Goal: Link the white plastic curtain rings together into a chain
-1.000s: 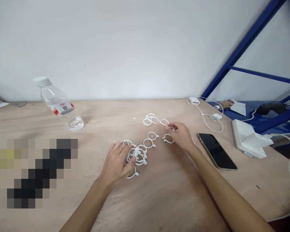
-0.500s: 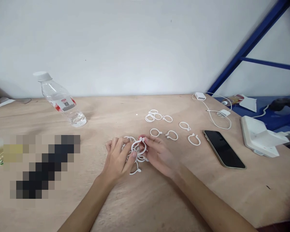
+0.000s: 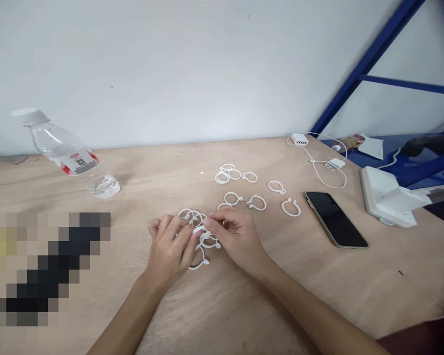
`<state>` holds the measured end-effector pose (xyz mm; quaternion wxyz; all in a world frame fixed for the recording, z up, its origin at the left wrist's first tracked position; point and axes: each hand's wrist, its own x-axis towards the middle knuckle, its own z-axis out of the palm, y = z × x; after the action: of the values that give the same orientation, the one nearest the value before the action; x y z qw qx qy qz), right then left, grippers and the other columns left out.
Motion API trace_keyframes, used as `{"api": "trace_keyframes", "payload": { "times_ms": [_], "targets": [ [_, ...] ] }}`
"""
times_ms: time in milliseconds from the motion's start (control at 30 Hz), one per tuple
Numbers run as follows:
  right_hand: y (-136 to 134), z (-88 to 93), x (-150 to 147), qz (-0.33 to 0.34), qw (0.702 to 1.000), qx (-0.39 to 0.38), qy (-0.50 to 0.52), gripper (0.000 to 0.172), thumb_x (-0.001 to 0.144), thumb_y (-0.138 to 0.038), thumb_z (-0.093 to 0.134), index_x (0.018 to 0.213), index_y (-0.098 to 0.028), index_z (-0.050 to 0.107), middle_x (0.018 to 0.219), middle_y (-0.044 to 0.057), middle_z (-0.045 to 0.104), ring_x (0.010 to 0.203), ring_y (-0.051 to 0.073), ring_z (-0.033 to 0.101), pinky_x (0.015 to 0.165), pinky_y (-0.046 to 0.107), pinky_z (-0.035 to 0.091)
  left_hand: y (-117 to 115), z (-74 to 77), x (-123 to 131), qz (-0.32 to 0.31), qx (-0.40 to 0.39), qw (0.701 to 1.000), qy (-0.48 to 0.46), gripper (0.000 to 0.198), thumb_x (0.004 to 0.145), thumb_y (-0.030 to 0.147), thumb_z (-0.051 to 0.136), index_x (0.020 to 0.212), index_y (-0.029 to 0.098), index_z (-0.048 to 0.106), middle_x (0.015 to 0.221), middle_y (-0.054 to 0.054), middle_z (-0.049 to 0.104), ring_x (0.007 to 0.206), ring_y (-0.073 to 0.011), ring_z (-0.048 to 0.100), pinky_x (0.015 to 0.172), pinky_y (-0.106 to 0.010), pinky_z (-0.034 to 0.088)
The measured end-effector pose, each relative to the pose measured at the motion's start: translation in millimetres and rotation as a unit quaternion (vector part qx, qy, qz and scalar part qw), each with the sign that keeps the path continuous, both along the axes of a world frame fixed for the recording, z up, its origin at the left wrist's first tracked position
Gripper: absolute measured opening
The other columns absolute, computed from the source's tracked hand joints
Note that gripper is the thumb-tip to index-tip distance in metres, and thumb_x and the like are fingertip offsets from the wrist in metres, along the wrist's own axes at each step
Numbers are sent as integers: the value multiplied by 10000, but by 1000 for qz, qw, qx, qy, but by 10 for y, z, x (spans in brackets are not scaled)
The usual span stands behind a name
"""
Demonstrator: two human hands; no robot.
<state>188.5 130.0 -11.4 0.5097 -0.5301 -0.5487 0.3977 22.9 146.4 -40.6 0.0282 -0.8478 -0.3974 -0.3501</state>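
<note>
A white plastic curtain ring (image 3: 199,229) is pinched between my two hands, seen nearly edge-on. My left hand (image 3: 170,249) has thumb and fingers closed on its left side. The fingertips of my right hand (image 3: 240,234) press at its right end. Below and behind the fingers lies a loose pile of similar rings (image 3: 209,245), partly hidden by both hands. One ring (image 3: 198,267) pokes out at the pile's near side. Just past my right knuckles, another ring (image 3: 224,205) shows only in part.
Several more rings (image 3: 258,202) lie scattered beyond my right hand, with a small cluster (image 3: 222,177) farther back. A phone (image 3: 335,219), a white power adapter (image 3: 388,199) and a cabled charger (image 3: 299,139) are at the right. A tilted water bottle (image 3: 77,160) and a pixelated dark object (image 3: 55,268) are left.
The ring between my hands has turned from facing me to nearly edge-on. My right hand has rolled over, its back now more upward. The view has shifted, moving the table's things leftward.
</note>
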Motion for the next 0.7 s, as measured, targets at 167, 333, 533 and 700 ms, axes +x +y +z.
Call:
{"api": "trace_keyframes", "payload": {
  "times_ms": [167,333,533,700],
  "targets": [
    [6,-1,-7,20,989,-80,125,184,718,-355,709,798,-190,716,742,20,661,648,133,575,569,262,470,-9,18,-8,-9,-27,999,-23,299,932,355,407,798,190,616,776,-60,590,762,-209,450,725,-401,257],
    [-8,16,-50,58,966,-122,218,211,662,-359,758,776,-189,711,713,-2,647,615,108,564,567,249,493,-6,24,-21,-26,-108,993,-33,518,956,481,205,848,197,625,814,-78,584,789,-232,426,736,-424,259],
    [4,6,-59,63,964,-110,234,269,724,-445,692,752,-177,699,679,-2,641,552,89,538,557,241,463,23,21,-14,-63,-165,983,-53,597,937,557,120,696,197,531,683,-41,486,711,-203,390,701,-395,294],
    [-22,-27,-84,87,971,-107,195,306,751,-475,655,729,-171,681,598,-12,582,557,104,521,533,237,433,46,20,-9,-48,-155,985,-61,626,931,572,79,624,201,480,642,-32,466,674,-192,388,691,-384,302]
  ]
}}
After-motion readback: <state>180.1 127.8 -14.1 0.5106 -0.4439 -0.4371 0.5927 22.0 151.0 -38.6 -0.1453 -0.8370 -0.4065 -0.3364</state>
